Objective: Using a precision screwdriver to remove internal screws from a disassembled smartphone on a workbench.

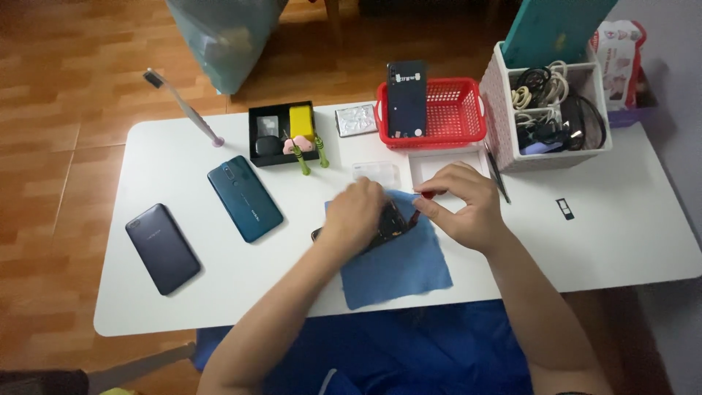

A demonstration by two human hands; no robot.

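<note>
My left hand (355,216) presses down on an opened dark phone (391,223) that lies on a blue cloth (398,263) on the white table (183,168). My right hand (457,205) is just right of the phone and pinches a small red-handled tool (426,195) with its tip at the phone's edge. Most of the phone is hidden under my left hand.
A teal phone (244,198) and a dark grey phone (162,248) lie face down at the left. A black parts tray (281,133), two green screwdrivers (311,153), a red basket (431,111) with a phone back, a white bin of cables (552,110) and a brush (183,106) line the back.
</note>
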